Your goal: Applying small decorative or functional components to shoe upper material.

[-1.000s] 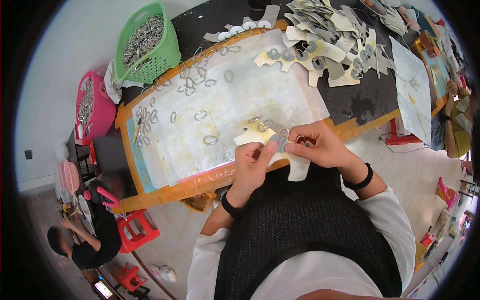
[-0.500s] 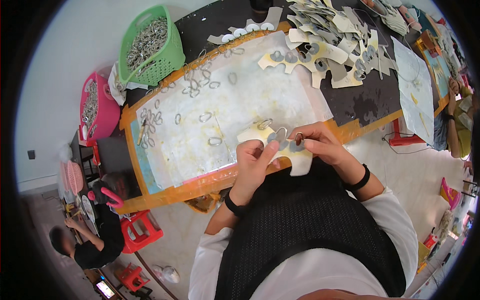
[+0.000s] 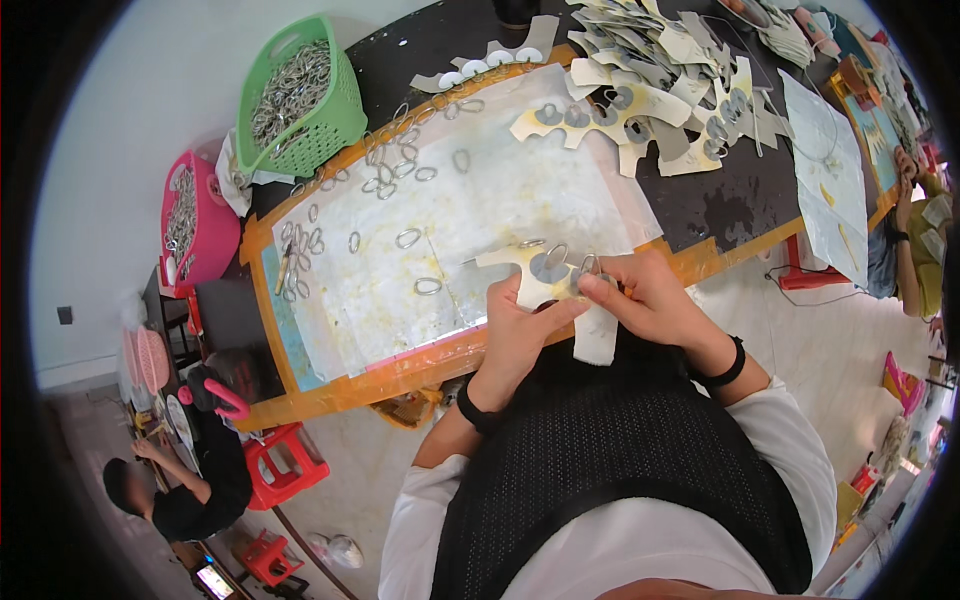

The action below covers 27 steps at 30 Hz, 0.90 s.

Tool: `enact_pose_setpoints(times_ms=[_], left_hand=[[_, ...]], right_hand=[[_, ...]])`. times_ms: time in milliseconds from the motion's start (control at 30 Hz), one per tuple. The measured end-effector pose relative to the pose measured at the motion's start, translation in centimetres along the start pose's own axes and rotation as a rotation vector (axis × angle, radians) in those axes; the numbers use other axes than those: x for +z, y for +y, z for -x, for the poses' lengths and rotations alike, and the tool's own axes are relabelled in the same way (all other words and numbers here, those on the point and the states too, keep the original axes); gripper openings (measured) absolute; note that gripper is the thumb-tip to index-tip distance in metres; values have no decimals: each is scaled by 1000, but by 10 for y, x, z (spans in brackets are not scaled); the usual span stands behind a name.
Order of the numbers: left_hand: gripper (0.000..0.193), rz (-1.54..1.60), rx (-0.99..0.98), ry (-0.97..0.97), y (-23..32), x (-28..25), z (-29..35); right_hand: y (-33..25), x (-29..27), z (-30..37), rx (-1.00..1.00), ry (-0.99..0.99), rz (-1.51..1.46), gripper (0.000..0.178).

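Over the near edge of the worktable, both hands hold a cream cut-out piece (image 3: 597, 338) with grey rounded patches. Metal oval rings stand up at its patches, one ring (image 3: 556, 256) at the middle patch and another close to my right fingers. My left hand (image 3: 518, 325) pinches the piece's lower edge between thumb and fingers. My right hand (image 3: 648, 298) presses its thumb on the right-hand patch, its other fingers behind. Just past the piece, several loose metal rings (image 3: 408, 238) lie on a stained white sheet (image 3: 370, 300).
A green basket (image 3: 345, 110) and a pink basket (image 3: 215, 240), both full of metal rings, stand at the left. Similar cut-out pieces (image 3: 690, 95) are heaped at the far right. Orange tape (image 3: 400, 372) borders the table. Other people are left and right; a red stool (image 3: 290, 465) stands left.
The held piece has tilted and its lower tab has shifted slightly down-left. My left thumb has moved down from the middle patch to the lower edge; my right thumb now presses the right patch.
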<state>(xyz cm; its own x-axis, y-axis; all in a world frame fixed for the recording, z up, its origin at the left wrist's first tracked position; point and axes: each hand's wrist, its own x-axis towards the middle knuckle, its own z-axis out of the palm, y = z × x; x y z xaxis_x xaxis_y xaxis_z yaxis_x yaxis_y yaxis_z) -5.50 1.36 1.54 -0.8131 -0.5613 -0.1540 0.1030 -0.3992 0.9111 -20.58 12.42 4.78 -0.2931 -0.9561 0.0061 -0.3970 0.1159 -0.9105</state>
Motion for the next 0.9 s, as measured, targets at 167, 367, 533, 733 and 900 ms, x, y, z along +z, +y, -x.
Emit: enact_pose_setpoints(times_ms=[167,367,533,733,900], left_hand=[[24,150,14,-27,5,7,-1],[26,396,31,-95,-5,7,3],[35,246,44,-117,-18,-9,5],[31,324,118,35,1,-20,1],[23,109,113,175,9,-8,-4]], right_hand=[[2,-1,-2,-9,-106,-315,37],[29,10,-4,-78,-223,-771,37],[28,7,-7,-129,-211,-685,40],[33,-7,-6,-83,-239,-536,36],[27,-7,-13,-192,-91,-411,49]])
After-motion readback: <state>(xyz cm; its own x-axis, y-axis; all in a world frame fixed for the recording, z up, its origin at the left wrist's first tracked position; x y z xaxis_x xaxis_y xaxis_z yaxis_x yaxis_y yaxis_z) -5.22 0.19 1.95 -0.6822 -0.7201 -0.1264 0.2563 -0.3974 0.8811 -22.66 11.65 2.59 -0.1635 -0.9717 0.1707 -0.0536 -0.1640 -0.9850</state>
